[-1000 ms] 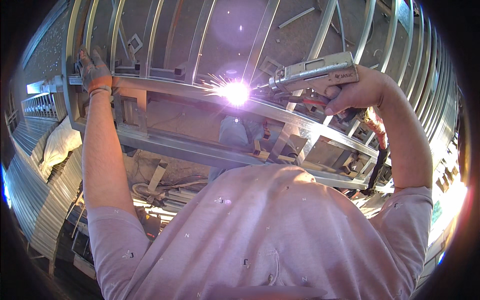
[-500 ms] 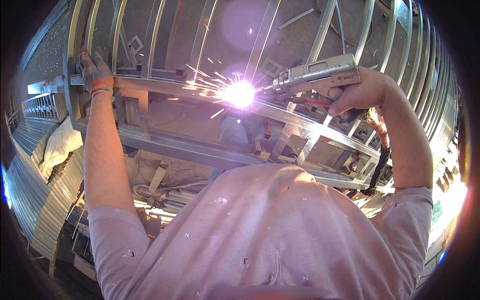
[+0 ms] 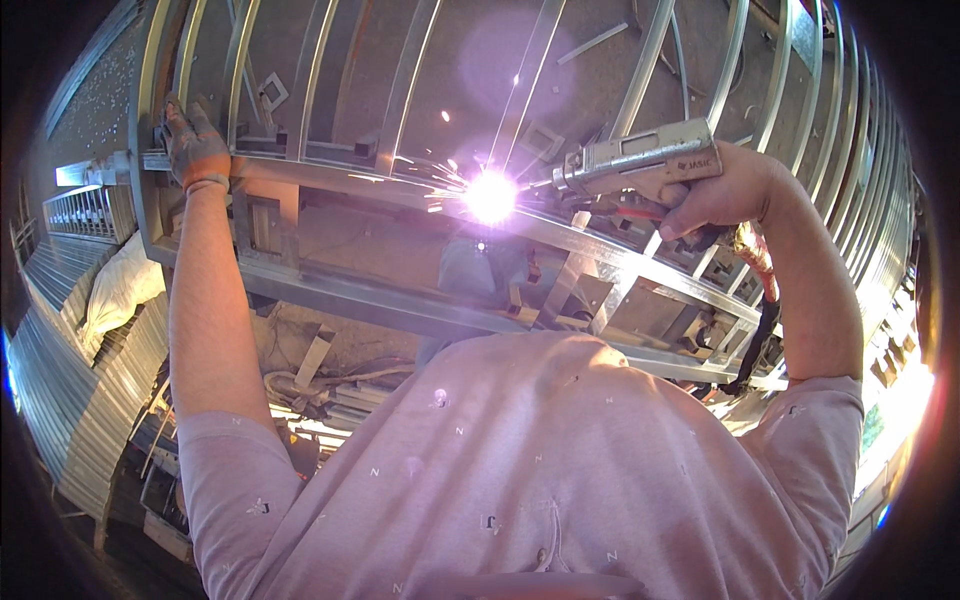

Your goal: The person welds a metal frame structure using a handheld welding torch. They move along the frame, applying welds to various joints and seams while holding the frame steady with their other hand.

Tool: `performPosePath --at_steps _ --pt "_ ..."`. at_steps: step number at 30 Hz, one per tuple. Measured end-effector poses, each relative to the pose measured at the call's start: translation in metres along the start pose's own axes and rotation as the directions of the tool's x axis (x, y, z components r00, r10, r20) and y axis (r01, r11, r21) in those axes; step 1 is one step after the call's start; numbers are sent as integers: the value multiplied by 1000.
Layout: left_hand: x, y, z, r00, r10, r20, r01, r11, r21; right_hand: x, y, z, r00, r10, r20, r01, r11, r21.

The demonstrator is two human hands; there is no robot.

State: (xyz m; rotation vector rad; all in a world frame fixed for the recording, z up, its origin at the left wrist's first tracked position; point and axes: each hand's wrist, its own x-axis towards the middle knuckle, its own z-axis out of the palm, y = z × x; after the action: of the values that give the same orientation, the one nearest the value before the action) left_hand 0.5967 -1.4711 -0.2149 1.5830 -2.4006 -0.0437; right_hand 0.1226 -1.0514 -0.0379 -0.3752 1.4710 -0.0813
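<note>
My right hand (image 3: pixel 722 190) is wrapped around a grey welding gun (image 3: pixel 640 160) whose tip points left at the metal frame. A blinding white-violet arc (image 3: pixel 490 197) burns just off the tip and throws sparks to the left. Its glare hides the exact spot of contact. At the far left, my left hand (image 3: pixel 198 150), in a grey and orange glove, lies on the end of a long steel rail (image 3: pixel 330 176). Its fingers are stretched out and point away from me. Several slender steel bars (image 3: pixel 408 80) run away from this rail.
A second rail (image 3: pixel 370 300) runs nearer my body, joined by short cross pieces. A dark cable (image 3: pixel 760 330) hangs below the gun. Corrugated sheets (image 3: pixel 80 400) and a pale sack (image 3: pixel 120 295) lie at left. Loose metal offcuts (image 3: pixel 592 43) are on the ground beyond.
The welding gun and the arc have shifted slightly to the right along the rail. The spray of sparks is smaller. My left hand has stayed in place.
</note>
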Motion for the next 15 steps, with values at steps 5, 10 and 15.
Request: performPosePath --at_steps 5,10,15 --pt "2 -13 8 989 146 -33 -137 972 190 3 2 -2 998 -38 49 39 999 -18" --pt "2 -9 6 985 155 -73 -143 978 151 -2 4 -7 1000 -1 28 1 1000 -17" --pt "-2 1 0 997 60 -54 -59 998 28 -20 6 -20 995 -40 -89 36 998 -45"
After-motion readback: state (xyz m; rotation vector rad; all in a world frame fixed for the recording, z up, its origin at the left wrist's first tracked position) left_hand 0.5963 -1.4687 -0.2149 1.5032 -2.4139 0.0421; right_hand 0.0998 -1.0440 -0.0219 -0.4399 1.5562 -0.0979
